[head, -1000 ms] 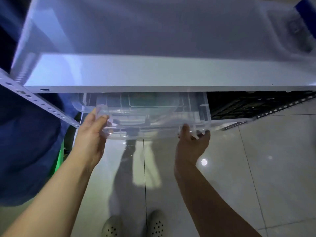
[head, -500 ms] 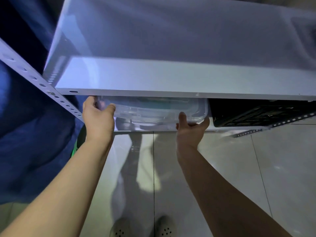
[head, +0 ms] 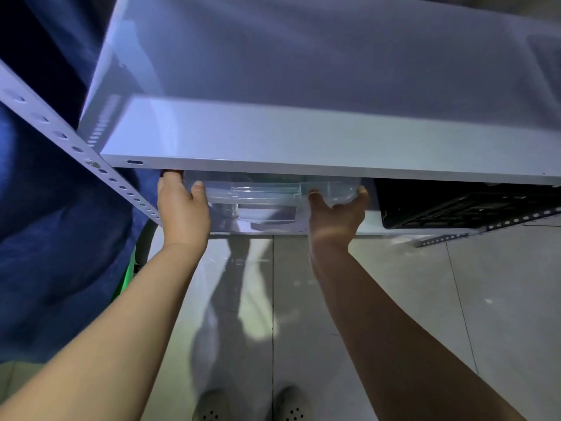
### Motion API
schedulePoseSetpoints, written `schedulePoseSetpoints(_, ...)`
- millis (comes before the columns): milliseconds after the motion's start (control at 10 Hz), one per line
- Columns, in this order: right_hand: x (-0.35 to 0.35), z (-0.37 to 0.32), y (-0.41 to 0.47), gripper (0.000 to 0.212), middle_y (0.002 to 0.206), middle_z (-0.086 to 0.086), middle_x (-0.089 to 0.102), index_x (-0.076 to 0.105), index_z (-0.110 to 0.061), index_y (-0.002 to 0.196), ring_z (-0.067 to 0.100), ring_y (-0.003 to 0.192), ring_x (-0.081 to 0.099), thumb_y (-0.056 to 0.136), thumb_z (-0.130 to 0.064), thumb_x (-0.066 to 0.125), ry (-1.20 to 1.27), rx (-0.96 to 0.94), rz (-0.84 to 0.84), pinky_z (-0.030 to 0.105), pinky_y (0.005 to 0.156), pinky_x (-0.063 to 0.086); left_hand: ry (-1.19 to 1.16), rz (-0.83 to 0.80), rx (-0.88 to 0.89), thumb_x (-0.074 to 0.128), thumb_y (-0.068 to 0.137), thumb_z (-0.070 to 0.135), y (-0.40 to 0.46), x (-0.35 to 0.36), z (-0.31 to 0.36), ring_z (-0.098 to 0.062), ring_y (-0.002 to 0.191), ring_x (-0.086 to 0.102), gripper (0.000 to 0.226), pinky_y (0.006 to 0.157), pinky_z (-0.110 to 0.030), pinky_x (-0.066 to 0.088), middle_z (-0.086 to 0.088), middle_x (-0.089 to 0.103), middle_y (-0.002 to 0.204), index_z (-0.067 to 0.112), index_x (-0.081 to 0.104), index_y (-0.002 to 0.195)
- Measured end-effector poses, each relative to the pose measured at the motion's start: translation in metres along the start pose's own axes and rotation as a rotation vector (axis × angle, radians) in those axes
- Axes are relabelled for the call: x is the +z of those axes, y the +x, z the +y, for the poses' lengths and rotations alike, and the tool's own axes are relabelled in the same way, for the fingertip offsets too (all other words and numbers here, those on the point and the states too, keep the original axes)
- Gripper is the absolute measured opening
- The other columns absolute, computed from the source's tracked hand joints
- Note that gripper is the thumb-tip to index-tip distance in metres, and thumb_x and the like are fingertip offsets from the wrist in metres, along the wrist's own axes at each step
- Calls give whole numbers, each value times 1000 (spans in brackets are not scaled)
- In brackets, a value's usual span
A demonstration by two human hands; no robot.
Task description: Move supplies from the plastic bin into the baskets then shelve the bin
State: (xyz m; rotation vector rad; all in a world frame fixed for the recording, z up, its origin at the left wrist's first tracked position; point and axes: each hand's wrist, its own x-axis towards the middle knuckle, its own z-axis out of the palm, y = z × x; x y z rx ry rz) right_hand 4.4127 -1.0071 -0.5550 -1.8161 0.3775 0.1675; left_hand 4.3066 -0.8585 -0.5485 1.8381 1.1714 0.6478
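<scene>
**Clear bin held on the lower shelf, both hands at its front corners**

Clear plastic forms the bin (head: 267, 196), which sits on the lower shelf (head: 373, 230) of a white metal rack, tucked under the upper shelf (head: 303, 141) so that only its front wall and rim show. A moulded handle recess runs across the middle of that front wall. What lies inside the bin cannot be made out through the glare.

The left hand (head: 182, 208) grips the bin's front left corner: its thumb lies over the front of the rim and its fingers curl round the corner, their tips partly hidden under the upper shelf. The right hand (head: 337, 217) grips the front right corner, thumb up on the front of the rim and fingers wrapped round the side wall.

Just to the right of the bin, on the same shelf, stands a black lattice-walled basket (head: 455, 205), close beside it; whether the two touch cannot be told. A perforated white upright (head: 76, 147) slants down the left side of the rack, with dark blue fabric (head: 45, 238) beyond it. Below lies a glossy tiled floor (head: 470, 299), and the person's two pale perforated shoes (head: 212, 408) show at the bottom edge.
</scene>
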Motion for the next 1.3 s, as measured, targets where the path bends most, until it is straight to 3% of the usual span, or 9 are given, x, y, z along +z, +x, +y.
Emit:
schedulePoseSetpoints(100, 2, -6, 3, 82, 115, 7, 35, 29, -24, 137, 29, 97, 50, 70, -24, 76, -71, 99, 48, 30, 81, 40, 147, 0, -25, 49, 91, 17, 5, 2, -7, -34, 110, 42, 19, 100, -38, 34, -21, 44, 117, 1, 48, 101)
schedulePoseSetpoints(300, -3, -12, 17, 78, 127, 7, 44, 25, -24, 143, 18, 94, 42, 79, -11, 67, 178, 247, -1, 28, 91, 39, -358, -48, -381, 59, 85, 19, 6, 0, -1, -23, 102, 51, 44, 92, -31, 42, -6, 50, 116, 9, 39, 122)
schedulePoseSetpoints(400, -12, -10, 23, 39, 88, 3, 51, 47, -9, 126, 13, 74, 49, 89, -15, 57, 271, 310, -45, 15, 73, 46, -463, -35, -459, 65, 81, 14, 8, 1, 2, -26, 95, 56, 41, 94, -37, 48, -9, 54, 106, 5, 45, 116)
schedulePoseSetpoints(500, -26, 2, 20, 24, 74, 5, 59, 60, -2, 107, 10, 62, 56, 87, -17, 60, 288, 342, -11, 8, 44, 46, -534, -7, -449, 68, 79, 10, 2, 2, -1, -15, 70, 52, 24, 74, -26, 51, -1, 51, 79, 14, 47, 88)
schedulePoseSetpoints(600, -34, 13, 14, 12, 70, 0, 63, 61, -12, 87, 10, 59, 61, 80, -15, 71, 365, 310, 56, 13, 48, 48, -571, 40, -429, 69, 77, 9, -12, 3, -9, -7, 61, 52, 26, 60, -15, 45, 6, 51, 72, 14, 50, 94)
schedulePoseSetpoints(900, -42, 13, 8, 17, 78, 3, 64, 54, -17, 96, 12, 63, 63, 85, -17, 68, 409, 265, -31, 20, 58, 52, -582, 102, -414, 67, 80, 11, -24, 7, -10, 1, 65, 54, 29, 54, -3, 42, 9, 55, 80, 19, 47, 99)
schedulePoseSetpoints(1000, -46, 11, -1, 33, 89, 7, 62, 48, -10, 116, 14, 70, 64, 88, -17, 63, 389, 288, -89, 21, 62, 53, -556, 93, -438, 67, 81, 15, -26, 5, -8, -3, 68, 54, 27, 56, -4, 42, 8, 53, 79, 20, 46, 97)
schedulePoseSetpoints(1100, -55, 12, -19, 34, 93, 6, 64, 49, -9, 120, 12, 74, 64, 89, -15, 62, 235, 246, -142, 19, 65, 53, -542, 52, -495, 68, 80, 20, -34, -3, -7, -12, 82, 55, 50, 73, -17, 41, 4, 50, 90, 12, 40, 122)
schedulePoseSetpoints(1300, -87, -5, -63, 25, 81, 10, 62, 59, -7, 106, 20, 70, 56, 81, -2, 55, -151, 140, -194, 37, 70, 51, -298, -187, -446, 62, 75, -1, -78, -25, 17, -13, 64, 47, 25, 59, -17, 39, 1, 52, 77, 10, 54, 97)
